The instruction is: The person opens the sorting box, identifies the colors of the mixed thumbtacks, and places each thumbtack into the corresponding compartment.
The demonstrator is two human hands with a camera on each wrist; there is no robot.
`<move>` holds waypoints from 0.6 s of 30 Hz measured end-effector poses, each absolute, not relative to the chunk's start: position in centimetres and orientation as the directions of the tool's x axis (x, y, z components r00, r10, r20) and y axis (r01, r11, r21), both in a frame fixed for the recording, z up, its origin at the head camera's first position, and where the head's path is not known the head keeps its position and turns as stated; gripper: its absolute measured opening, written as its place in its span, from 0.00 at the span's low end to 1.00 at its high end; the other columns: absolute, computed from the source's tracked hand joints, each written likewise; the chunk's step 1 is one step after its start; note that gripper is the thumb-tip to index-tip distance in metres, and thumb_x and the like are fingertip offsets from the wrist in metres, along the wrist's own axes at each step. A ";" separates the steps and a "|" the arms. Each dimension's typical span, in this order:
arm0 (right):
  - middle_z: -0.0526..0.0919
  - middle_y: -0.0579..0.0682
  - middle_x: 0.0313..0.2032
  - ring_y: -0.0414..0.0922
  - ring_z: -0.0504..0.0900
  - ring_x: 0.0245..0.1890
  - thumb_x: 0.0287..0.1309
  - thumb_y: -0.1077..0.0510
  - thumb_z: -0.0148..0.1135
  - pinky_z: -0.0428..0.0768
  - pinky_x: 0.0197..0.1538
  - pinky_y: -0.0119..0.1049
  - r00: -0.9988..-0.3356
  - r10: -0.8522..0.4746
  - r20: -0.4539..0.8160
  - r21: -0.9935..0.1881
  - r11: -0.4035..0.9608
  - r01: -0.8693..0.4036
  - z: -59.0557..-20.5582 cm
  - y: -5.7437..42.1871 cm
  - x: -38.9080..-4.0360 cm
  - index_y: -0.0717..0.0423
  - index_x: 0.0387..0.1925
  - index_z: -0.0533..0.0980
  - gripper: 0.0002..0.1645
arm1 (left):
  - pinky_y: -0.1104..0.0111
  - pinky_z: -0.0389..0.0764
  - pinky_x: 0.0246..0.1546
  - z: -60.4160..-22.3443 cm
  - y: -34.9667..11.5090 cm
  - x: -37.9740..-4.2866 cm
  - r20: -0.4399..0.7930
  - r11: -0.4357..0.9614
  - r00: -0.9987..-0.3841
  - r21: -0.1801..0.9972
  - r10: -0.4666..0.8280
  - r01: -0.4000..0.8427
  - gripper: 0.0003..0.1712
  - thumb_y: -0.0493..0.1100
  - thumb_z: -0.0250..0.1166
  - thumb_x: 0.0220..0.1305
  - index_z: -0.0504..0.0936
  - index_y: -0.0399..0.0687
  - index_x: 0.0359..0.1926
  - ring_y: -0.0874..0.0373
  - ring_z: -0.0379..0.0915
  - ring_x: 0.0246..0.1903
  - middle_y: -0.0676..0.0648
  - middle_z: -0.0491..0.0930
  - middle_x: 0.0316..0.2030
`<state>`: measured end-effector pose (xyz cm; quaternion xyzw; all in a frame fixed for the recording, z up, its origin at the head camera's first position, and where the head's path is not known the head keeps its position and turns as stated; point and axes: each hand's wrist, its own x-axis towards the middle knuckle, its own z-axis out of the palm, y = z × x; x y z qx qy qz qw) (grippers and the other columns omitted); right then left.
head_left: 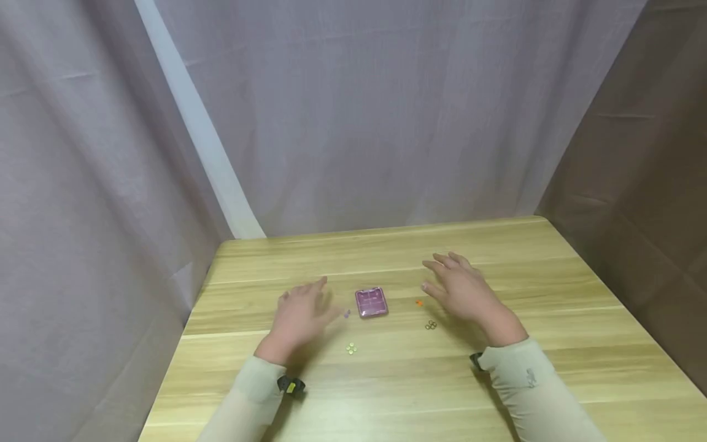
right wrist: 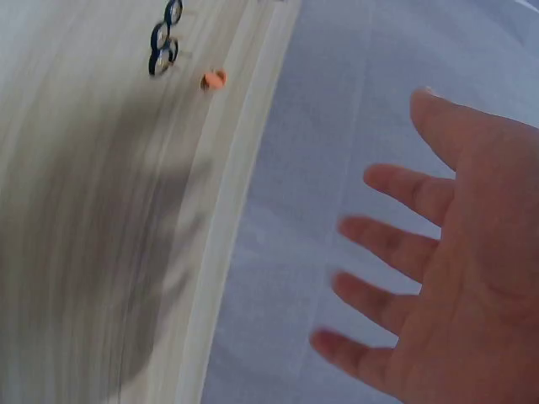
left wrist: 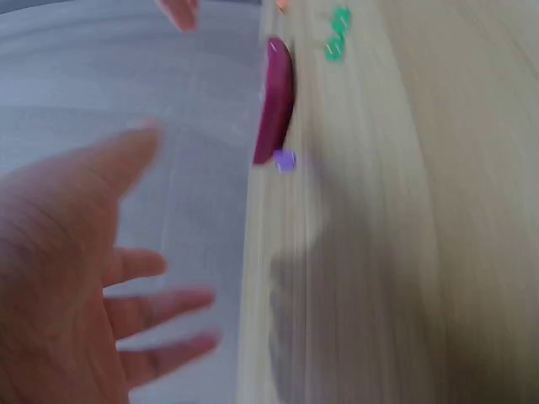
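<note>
My left hand (head_left: 300,316) hovers over the table with its fingers spread and holds nothing. Just right of its thumb lie small purple pieces (head_left: 346,315), beside a shallow purple square tray (head_left: 371,302) marked into compartments. Nearer the front is a cluster of small yellow-green round pieces (head_left: 350,352), which look green in the left wrist view. On the other side my right hand (head_left: 464,291) is raised, empty, its fingers apart in the right wrist view. By its thumb sits a small orange piece (right wrist: 214,80), with a few dark rings (right wrist: 160,35) close to it.
The wood-grain table (head_left: 420,393) ends in a straight back edge before a grey curtain (head_left: 375,123). More curtain hangs along the left and right sides. A pale strip (head_left: 204,135) runs down the left part of the backdrop. Dark bands (head_left: 291,385) circle both wrists.
</note>
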<state>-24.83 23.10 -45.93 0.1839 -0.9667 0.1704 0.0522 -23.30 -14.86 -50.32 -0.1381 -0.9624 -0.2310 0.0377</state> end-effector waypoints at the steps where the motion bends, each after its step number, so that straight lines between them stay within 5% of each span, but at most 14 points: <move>1: 0.73 0.64 0.76 0.70 0.66 0.77 0.79 0.43 0.64 0.64 0.73 0.78 -0.921 -0.350 0.170 -0.320 0.865 -0.387 -46.0 22.8 -25.0 0.55 0.77 0.74 0.34 | 0.34 0.67 0.74 -50.4 -14.6 -23.5 0.134 0.820 -0.953 0.487 0.270 0.301 0.49 0.71 0.65 0.75 0.67 0.49 0.84 0.37 0.74 0.71 0.40 0.79 0.71; 5: 0.86 0.60 0.64 0.63 0.83 0.64 0.74 0.49 0.71 0.78 0.69 0.66 -0.903 -0.394 0.172 -0.360 0.828 -0.430 -46.1 20.9 -25.6 0.56 0.66 0.83 0.26 | 0.46 0.81 0.66 -51.0 -13.1 -24.5 0.095 0.696 -0.937 0.646 0.335 0.314 0.47 0.57 0.76 0.72 0.68 0.45 0.82 0.45 0.83 0.62 0.42 0.84 0.66; 9: 0.89 0.57 0.59 0.58 0.88 0.57 0.72 0.52 0.74 0.83 0.64 0.60 -0.897 -0.423 0.126 -0.383 0.814 -0.437 -46.5 18.3 -26.4 0.56 0.61 0.86 0.22 | 0.45 0.77 0.70 -51.4 -11.7 -25.2 0.044 0.680 -0.933 0.673 0.357 0.292 0.55 0.56 0.82 0.65 0.64 0.46 0.84 0.45 0.80 0.64 0.41 0.79 0.70; 18: 0.89 0.58 0.54 0.55 0.87 0.53 0.50 0.58 0.89 0.84 0.63 0.55 -0.856 -0.517 0.007 -0.379 0.791 -0.480 -47.7 13.9 -27.0 0.64 0.61 0.83 0.37 | 0.44 0.76 0.71 -51.9 -10.0 -26.1 0.009 0.641 -0.930 0.722 0.366 0.260 0.62 0.50 0.86 0.56 0.63 0.47 0.85 0.44 0.78 0.66 0.43 0.78 0.72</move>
